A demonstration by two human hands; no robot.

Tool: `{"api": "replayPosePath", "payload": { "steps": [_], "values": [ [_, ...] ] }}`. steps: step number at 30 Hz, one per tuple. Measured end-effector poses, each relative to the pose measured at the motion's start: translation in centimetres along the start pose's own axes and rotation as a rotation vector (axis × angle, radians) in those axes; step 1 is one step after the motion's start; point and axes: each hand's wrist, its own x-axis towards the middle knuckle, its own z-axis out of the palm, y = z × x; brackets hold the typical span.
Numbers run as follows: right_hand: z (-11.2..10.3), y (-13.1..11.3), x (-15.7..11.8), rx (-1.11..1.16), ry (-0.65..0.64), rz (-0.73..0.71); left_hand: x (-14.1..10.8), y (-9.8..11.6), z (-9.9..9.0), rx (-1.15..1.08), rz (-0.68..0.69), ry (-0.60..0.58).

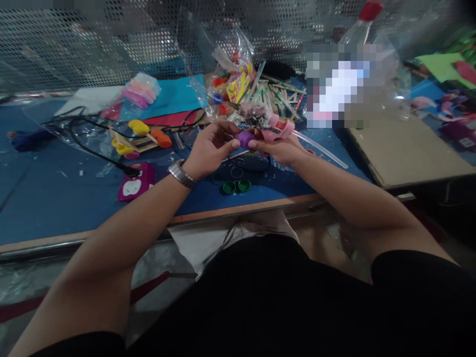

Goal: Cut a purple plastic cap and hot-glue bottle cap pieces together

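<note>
Both of my hands meet above the front of the blue table. My left hand point(213, 148), with a metal watch at the wrist, pinches a small purple round piece point(244, 139) from one side. From the other side, my right hand point(282, 148) presses its thumb and fingers on the same piece. Just behind the right hand is a pink plastic tool point(277, 130) that looks like a glue gun; whether the hand touches it I cannot tell. Two joined green bottle caps point(237, 187) lie on the table below my hands.
Left of my hands lie a stick frame with yellow and orange round pieces point(139, 141) and a purple box point(136, 181) with a black cable. A clear stick point(322, 149), wooden sticks point(275, 94) and a cardboard sheet point(412, 148) are to the right. Perforated metal point(92, 49) stands behind.
</note>
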Motion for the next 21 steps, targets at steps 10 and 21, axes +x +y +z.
{"api": "replayPosePath", "payload": {
  "steps": [10, 21],
  "values": [
    [-0.4, -1.3, -0.3, -0.16, -0.072, -0.028, -0.5, 1.2, 0.5, 0.009, -0.004, 0.015],
    [-0.9, 0.3, -0.3, -0.209, -0.005, -0.106, -1.0, 1.7, 0.2, 0.217, 0.091, -0.024]
  ]
}}
